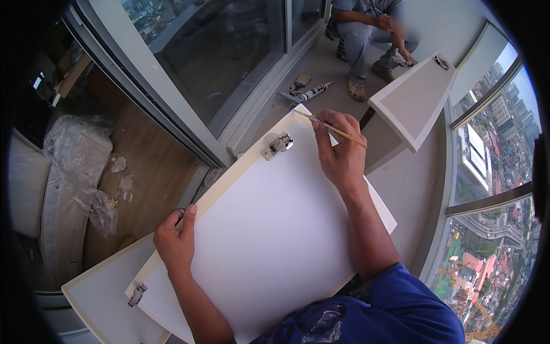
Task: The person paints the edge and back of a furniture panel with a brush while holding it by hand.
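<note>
A white cabinet door (269, 229) lies tilted across my lap, with a cream strip along its far left edge. My left hand (176, 241) is closed on that edge, thumb on top; the fingertips are partly hidden, and a small dark spot shows by the thumb. In my right hand (344, 152) is a thin paintbrush (356, 141) with a wooden handle, pinched between thumb and fingers. Its tip is at the door's far corner. One metal hinge (277, 146) sits near that corner, and a second hinge (137, 294) is at the lower left.
Another pale panel (109, 286) lies beneath at left. Ahead are a caulking gun (312, 93) and a wide brush (300, 83) on the floor. A co-worker (366, 40) sits beyond, beside a white-topped cabinet (415, 97). Plastic wrap (80, 155) lies indoors at left; windows line the right.
</note>
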{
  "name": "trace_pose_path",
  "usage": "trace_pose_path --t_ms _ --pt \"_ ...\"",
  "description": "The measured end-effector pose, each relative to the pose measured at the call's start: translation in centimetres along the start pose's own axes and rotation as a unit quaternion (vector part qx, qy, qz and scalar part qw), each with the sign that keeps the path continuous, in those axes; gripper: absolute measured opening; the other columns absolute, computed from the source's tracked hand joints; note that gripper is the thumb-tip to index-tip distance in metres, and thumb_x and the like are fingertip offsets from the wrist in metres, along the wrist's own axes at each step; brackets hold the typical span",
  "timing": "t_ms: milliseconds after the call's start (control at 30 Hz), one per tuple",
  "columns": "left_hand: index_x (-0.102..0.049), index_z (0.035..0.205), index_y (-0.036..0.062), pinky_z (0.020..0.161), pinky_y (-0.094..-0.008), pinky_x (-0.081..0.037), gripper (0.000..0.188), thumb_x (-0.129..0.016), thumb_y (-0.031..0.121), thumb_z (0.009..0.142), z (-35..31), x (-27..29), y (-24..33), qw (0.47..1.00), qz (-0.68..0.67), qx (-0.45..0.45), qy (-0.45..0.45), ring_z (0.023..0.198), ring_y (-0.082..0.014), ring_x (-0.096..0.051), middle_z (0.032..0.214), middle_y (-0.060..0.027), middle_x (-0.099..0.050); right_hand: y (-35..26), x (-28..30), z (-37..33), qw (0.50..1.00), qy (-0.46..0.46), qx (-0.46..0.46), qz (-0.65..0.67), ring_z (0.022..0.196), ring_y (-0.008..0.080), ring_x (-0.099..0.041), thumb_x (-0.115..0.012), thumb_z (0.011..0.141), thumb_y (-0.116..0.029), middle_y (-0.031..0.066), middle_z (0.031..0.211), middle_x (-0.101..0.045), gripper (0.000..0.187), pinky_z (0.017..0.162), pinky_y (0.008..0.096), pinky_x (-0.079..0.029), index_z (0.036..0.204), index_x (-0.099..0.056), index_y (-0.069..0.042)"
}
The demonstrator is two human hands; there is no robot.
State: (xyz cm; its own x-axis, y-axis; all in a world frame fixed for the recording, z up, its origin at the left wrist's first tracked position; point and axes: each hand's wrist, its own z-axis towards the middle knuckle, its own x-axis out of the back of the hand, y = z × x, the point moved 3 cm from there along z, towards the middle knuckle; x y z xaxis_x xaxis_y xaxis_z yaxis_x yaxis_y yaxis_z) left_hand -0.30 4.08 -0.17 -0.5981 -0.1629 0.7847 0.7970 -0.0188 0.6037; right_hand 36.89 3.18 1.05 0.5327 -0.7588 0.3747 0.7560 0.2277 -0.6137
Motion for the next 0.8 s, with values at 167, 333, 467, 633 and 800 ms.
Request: trace_pose_path --t_ms 167,333,467,633,800 --pt "-0.076 0.092 -0.0024 0.071 -0.044 -0.052 0.053 -0.077 0.051 0.098 -0.01 -0.07 -0.01 1.0 -0.006 0.004 -0.001 0.07 -0.035 -0.067 0.076 -0.0189 -0.071 -0.25 0.24 0.21 1.0 0.005 0.003 -0.006 0.098 0.0322 -0.069 -0.076 0.097 -0.008 0.0082 0.098 -0.077 0.011 0.099 0.0432 -0.052 0.107 -0.072 -0.005" --pt "-0.077 0.094 -0.0019 0.073 -0.044 -0.053 0.052 -0.077 0.05 0.098 0.0 0.07 0.14 1.0 0.003 0.011 -0.009 0.072 -0.0353 -0.068 0.078 -0.019 -0.072 -0.33 0.16 0.29 1.0 0.003 0.006 -0.021 0.095 0.0322 -0.07 -0.076 0.097 -0.008 0.0085 0.095 -0.077 0.011 0.1 0.0442 -0.051 0.107 -0.071 -0.006" --pt "-0.077 0.094 -0.0021 0.073 -0.0441 -0.053 0.053 -0.077 0.051 0.098 0.0 0.13 0.18 1.0 0.004 0.0 -0.002 0.072 -0.0352 -0.068 0.077 -0.0192 -0.072 -0.13 0.09 0.4 0.999 0.01 0.042 -0.012 0.09 0.0323 -0.07 -0.075 0.097 -0.007 0.0096 0.091 -0.077 0.012 0.101 0.0449 -0.05 0.108 -0.07 -0.006" --pt "-0.077 0.093 -0.0029 0.073 -0.0438 -0.053 0.055 -0.077 0.052 0.097 0.0 0.02 0.06 1.0 0.002 0.008 -0.001 0.072 -0.0345 -0.068 0.077 -0.0196 -0.072 0.05 -0.16 0.37 0.998 0.009 0.047 -0.029 0.086 0.032 -0.07 -0.075 0.098 -0.006 0.0101 0.089 -0.077 0.012 0.101 0.0446 -0.05 0.109 -0.07 -0.006" --pt "-0.077 0.093 -0.0032 0.073 -0.0436 -0.053 0.055 -0.078 0.052 0.097 0.02 0.06 0.06 1.0 0.003 0.008 -0.003 0.072 -0.0336 -0.068 0.077 -0.019 -0.072 -0.18 -0.23 0.51 0.998 0.004 0.058 -0.019 0.085 0.0313 -0.071 -0.074 0.098 -0.007 0.01 0.09 -0.077 0.011 0.102 0.0454 -0.05 0.108 -0.07 -0.006"
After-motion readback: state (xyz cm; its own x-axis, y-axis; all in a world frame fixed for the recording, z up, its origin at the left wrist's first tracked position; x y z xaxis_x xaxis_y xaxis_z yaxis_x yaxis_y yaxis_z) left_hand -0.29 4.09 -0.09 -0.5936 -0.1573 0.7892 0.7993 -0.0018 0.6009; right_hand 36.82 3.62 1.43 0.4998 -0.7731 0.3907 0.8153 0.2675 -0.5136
